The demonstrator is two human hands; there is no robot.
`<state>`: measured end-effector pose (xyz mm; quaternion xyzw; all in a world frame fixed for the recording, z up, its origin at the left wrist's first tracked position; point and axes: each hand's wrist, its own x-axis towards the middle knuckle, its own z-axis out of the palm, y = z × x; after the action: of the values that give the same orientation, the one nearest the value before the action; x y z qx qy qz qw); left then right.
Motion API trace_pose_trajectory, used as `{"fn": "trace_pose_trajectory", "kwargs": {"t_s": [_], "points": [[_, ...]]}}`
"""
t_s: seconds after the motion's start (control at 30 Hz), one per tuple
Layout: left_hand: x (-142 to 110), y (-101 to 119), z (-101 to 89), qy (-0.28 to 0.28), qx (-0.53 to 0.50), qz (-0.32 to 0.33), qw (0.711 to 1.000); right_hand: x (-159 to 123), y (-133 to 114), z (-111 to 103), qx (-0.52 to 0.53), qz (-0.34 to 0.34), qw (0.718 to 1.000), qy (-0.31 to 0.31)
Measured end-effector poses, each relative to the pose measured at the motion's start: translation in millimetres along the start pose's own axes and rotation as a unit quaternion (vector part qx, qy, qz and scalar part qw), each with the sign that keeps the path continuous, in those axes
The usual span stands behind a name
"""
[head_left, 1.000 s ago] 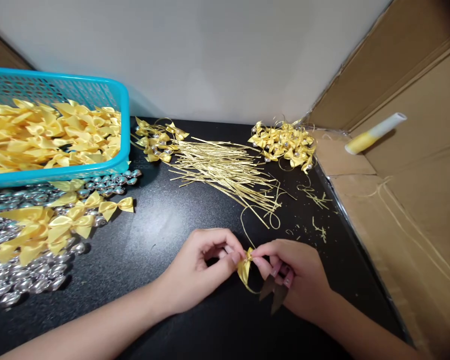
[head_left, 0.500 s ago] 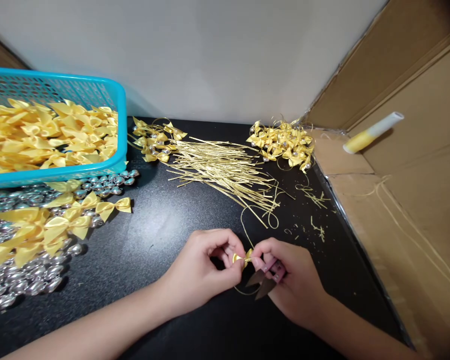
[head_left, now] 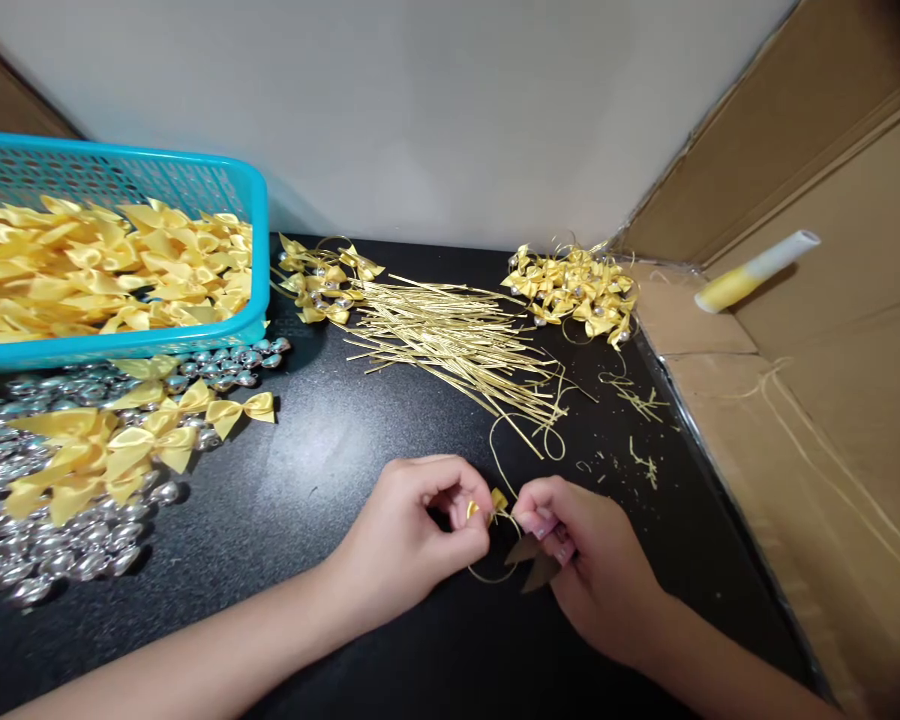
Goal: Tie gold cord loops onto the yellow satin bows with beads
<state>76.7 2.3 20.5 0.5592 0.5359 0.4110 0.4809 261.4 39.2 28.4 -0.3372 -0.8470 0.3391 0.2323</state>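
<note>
Near the front of the black table, my left hand [head_left: 424,525] pinches a small yellow ribbon bow [head_left: 499,500] between thumb and forefinger, mostly covered by the fingers. Just to its right, my right hand [head_left: 604,570] is closed around pink-handled thread snips [head_left: 541,572], blades pointing down and left. Its thumb and forefinger also pinch a thin gold cord [head_left: 492,450] that runs to the bow. Part of this cord loops below the bow, and part curves up towards a pile of gold ties [head_left: 450,340]. The knot itself is too small to make out.
A blue basket [head_left: 259,250] full of yellow bows stands at left. Before it lie silver beads [head_left: 67,545] with loose bows [head_left: 150,440] on top. Bows with beads [head_left: 574,285] are heaped at the back right, near cord scraps [head_left: 641,400] and a cardboard wall [head_left: 832,300].
My right hand has drawn slightly right, away from my left hand, with the snips and cord. More of the cord shows between the hands. The whole view has shifted a little.
</note>
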Motion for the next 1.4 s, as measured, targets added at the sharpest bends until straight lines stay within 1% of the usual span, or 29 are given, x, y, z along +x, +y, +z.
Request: {"fn": "trace_pose_trajectory", "kwargs": {"t_s": [0.23, 0.53, 0.7, 0.87, 0.97, 1.1, 1.2, 1.4], "points": [[0.8, -2.0, -0.6, -0.004, -0.008, 0.007, 1.000, -1.6, 3.5, -2.7, -0.003, -0.003, 1.000, 0.006], [0.6, -0.7, -0.7, -0.002, 0.000, 0.018, 1.000, -3.8, 4.9, -1.8, -0.005, -0.001, 1.000, -0.004], [1.0, 0.3, -0.6, 0.000, 0.005, 0.017, 1.000, -2.0, 5.0, -2.8, -0.029, -0.011, 1.000, 0.000], [1.6, 0.3, 0.0, 0.000, -0.015, 0.007, 1.000, 1.1, 5.1, -6.1, -0.060, -0.020, 0.998, 0.000], [2.0, 0.4, 0.0, 0.000, -0.042, -0.003, 0.999, 3.3, 7.7, -11.5, -0.082, -0.017, 0.996, -0.016], [1.2, 0.4, -0.2, -0.006, -0.066, -0.016, 0.998, 3.8, 13.8, -19.7, -0.067, -0.017, 0.995, -0.074], [0.3, 0.9, -0.7, -0.008, -0.061, -0.012, 0.998, 2.3, 16.6, -23.3, -0.053, -0.011, 0.993, -0.106], [1.0, 1.7, -1.6, -0.006, -0.048, 0.011, 0.999, 1.1, 17.1, -22.4, -0.044, -0.025, 0.994, -0.099]]}}
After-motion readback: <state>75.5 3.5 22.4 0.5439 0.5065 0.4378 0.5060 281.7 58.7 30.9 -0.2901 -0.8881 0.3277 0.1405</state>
